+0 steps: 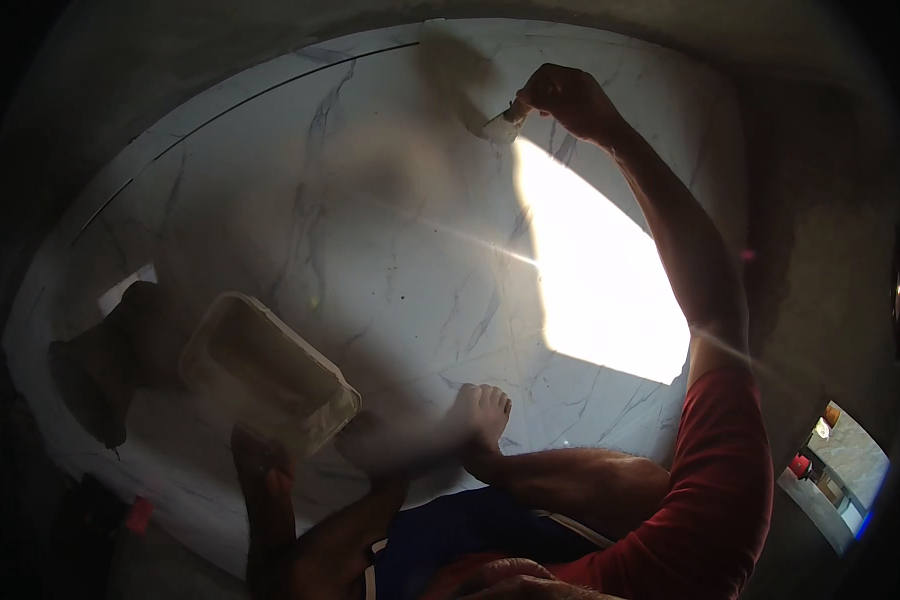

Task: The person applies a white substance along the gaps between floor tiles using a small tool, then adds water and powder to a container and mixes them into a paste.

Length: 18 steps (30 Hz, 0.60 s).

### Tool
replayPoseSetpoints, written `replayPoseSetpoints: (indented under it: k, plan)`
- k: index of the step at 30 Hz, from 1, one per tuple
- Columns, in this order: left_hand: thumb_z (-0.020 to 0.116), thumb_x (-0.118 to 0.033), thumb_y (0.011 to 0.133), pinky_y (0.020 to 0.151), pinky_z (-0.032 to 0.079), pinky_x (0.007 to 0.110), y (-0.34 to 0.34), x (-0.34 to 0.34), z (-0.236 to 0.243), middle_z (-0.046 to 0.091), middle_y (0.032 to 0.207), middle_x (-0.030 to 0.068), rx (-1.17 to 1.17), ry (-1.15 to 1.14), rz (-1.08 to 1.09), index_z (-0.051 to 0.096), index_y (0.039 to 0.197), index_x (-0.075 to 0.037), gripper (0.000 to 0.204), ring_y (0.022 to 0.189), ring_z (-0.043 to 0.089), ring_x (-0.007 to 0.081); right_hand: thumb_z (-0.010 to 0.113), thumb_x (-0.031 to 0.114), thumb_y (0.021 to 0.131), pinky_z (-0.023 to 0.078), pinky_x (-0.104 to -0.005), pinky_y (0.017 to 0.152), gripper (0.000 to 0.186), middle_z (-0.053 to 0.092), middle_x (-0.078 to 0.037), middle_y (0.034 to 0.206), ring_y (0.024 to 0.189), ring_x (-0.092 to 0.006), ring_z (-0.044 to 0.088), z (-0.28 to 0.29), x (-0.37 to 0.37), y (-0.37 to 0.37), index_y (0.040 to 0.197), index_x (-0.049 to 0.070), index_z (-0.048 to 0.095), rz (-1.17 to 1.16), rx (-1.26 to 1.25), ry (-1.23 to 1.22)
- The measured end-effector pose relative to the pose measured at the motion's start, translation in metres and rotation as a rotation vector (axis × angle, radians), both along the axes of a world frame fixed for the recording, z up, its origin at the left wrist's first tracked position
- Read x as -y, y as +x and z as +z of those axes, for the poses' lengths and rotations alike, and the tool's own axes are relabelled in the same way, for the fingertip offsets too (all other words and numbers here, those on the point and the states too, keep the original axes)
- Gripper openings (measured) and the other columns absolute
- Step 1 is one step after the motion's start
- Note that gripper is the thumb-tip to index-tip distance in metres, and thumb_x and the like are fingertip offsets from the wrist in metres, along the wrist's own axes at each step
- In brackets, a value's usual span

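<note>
At the top centre of the head view, my right hand (562,98) is closed on a short, flat tool (504,124), apparently a brush, touching or just above the white marble-patterned surface (360,200) beside a greyish smudge. At lower left, my left hand (262,455) grips the near end of a pale rectangular plastic tub (325,385); haze hides some of its fingers and the tub's contents. A dark, lumpy object (110,365), too dim to identify, lies left of the tub.
My bare foot (485,415) and legs are on the surface below centre. A glaring sunlight patch (600,270) covers its right part. A thin dark line runs along the upper left. Dark walls or edges surround the surface, with a bright opening (835,470) at lower right and a small red object (138,512) at lower left.
</note>
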<state>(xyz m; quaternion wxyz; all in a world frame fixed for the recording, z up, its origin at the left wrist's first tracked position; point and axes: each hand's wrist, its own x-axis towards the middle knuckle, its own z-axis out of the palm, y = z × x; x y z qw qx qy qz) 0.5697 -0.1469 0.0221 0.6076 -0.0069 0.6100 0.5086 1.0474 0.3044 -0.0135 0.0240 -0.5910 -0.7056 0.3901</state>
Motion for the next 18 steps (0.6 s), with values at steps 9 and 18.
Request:
replayPoseSetpoints:
  k: [9, 18]
  plan:
    - [0.072, 0.001, 0.074, 0.107, 0.052, 0.039, 0.001, 0.004, 0.000, 0.054, 0.137, 0.0118, -0.043, -0.030, -0.014, 0.039, 0.146, -0.003, 0.080, 0.126, 0.056, 0.0248, 0.066, 0.028, 0.094, 0.040, -0.0229, 0.049, 0.026, 0.065, -0.001, 0.076, 0.061, -0.0057, 0.053, -0.017, -0.093, 0.034, 0.101, 0.005, 0.072, -0.179, -0.165, 0.204]
    - [0.073, 0.000, 0.078, 0.102, 0.056, 0.037, -0.001, 0.006, 0.002, 0.055, 0.135, 0.0115, -0.013, -0.070, 0.050, 0.039, 0.146, -0.004, 0.075, 0.124, 0.057, 0.0236, 0.066, 0.018, 0.091, 0.032, -0.0236, 0.043, 0.018, 0.064, 0.000, 0.073, 0.051, -0.0046, 0.042, -0.033, -0.135, 0.081, 0.102, 0.004, 0.072, -0.526, -0.264, 0.050]
